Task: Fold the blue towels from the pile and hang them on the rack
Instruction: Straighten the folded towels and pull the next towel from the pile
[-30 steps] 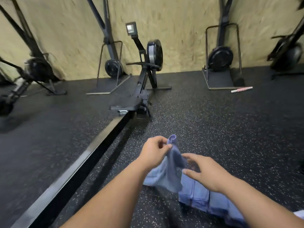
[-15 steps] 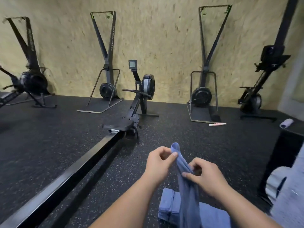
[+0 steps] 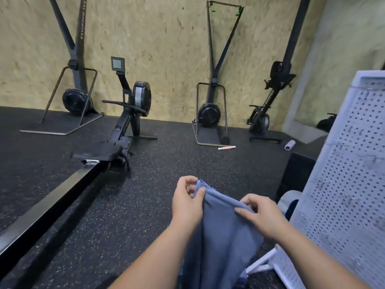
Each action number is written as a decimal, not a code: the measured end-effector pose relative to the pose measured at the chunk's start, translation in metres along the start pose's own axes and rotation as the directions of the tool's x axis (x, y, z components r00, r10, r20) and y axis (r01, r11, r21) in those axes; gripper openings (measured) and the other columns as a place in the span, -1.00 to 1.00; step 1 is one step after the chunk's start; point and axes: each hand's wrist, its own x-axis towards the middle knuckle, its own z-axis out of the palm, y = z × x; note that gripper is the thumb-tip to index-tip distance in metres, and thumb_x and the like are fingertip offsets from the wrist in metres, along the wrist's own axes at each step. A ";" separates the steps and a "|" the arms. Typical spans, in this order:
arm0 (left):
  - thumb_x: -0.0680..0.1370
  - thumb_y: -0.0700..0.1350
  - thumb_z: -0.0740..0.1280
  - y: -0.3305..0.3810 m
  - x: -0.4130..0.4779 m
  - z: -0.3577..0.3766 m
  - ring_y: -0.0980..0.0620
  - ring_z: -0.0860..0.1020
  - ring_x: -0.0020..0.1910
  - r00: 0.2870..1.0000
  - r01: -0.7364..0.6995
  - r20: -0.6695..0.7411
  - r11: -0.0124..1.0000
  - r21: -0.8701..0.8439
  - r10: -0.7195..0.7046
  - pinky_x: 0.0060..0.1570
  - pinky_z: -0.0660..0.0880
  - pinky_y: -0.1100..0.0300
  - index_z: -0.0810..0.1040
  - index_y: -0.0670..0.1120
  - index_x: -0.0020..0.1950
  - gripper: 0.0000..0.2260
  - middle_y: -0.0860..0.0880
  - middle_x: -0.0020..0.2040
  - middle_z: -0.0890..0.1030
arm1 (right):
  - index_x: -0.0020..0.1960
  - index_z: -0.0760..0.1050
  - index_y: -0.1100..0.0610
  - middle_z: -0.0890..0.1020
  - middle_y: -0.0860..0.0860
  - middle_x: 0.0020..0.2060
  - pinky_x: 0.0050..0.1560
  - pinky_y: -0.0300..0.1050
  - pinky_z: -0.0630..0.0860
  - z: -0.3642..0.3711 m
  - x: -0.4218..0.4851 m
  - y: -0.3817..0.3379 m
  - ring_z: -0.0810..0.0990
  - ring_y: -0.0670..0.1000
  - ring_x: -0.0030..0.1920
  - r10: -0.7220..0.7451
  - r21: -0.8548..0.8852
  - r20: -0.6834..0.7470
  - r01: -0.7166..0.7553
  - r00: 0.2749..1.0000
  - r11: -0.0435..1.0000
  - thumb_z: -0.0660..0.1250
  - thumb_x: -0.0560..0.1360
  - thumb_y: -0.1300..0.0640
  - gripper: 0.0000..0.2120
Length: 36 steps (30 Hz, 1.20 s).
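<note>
A blue towel (image 3: 220,236) hangs in front of me, held up by its top edge. My left hand (image 3: 187,203) pinches the towel's left corner between thumb and fingers. My right hand (image 3: 260,213) pinches the top edge a short way to the right. The cloth drapes down between my forearms and out of the bottom of the view. A white perforated metal rack (image 3: 343,184) stands at the right, close to my right arm. The pile on the floor is hidden behind the hanging towel.
A rowing machine (image 3: 116,138) with a long black rail runs across the left of the speckled rubber floor. Other machines stand along the chipboard wall. A pink-and-white stick (image 3: 226,147) and a purple roller (image 3: 290,145) lie on the floor. A black box (image 3: 295,172) sits beside the rack.
My hands have lifted the towel off the pile and moved apart along its top edge, spreading it. The view has swung up and to the right, bringing the white rack into sight.
</note>
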 end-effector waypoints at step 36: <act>0.55 -0.06 0.51 -0.045 0.000 0.039 -0.19 0.69 0.14 0.870 0.006 0.481 0.978 0.210 -0.108 0.20 0.62 -0.18 0.70 -0.03 0.16 -0.81 -0.03 0.04 0.77 | -0.05 0.69 -0.06 0.70 0.09 -0.24 -0.12 0.08 0.55 0.045 0.036 0.044 0.54 -0.08 -0.23 -0.040 0.441 0.182 -0.045 0.982 0.896 0.41 0.44 -0.17 -0.78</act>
